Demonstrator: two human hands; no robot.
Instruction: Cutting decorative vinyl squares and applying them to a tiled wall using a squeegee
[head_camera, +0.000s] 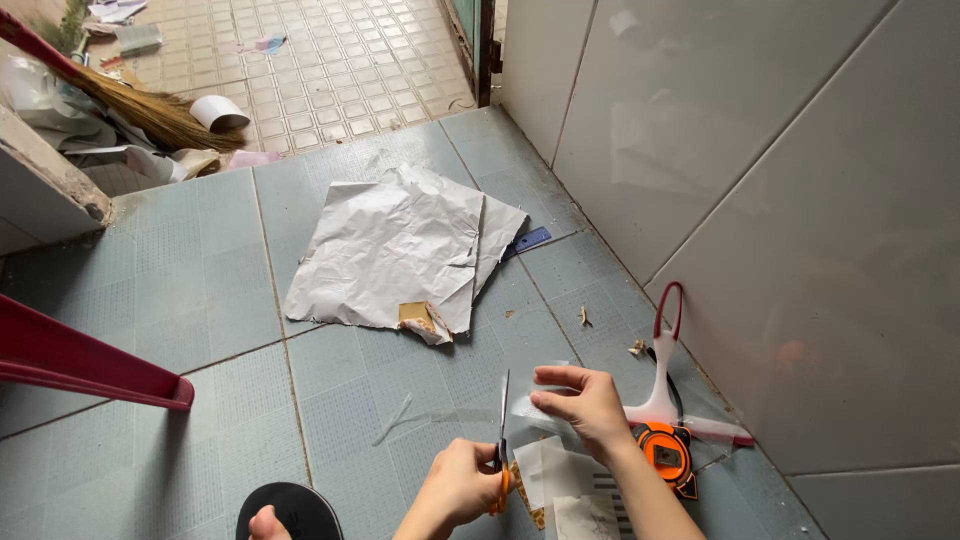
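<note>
left hand (455, 490) grasps orange-handled scissors (502, 440), blades upright; right hand (585, 405), at 3 o'clock of the blades, pinches a clear plastic sheet (535, 412) between thumb and fingers, its edge touching the blades; paper scraps (560, 490) lie at 6 o'clock, an orange tape measure (667, 455) and a squeegee (662, 370) at 3 o'clock, crumpled paper (400, 245) at 12 o'clock on the tiled floor (200, 300)

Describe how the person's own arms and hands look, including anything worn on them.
Both forearms are bare, with no sleeves in view. The left hand and the right hand wear no gloves. No rings, watch or bracelet can be made out on either. The fingernails look short and unpainted, though they are small in the head view.
</note>
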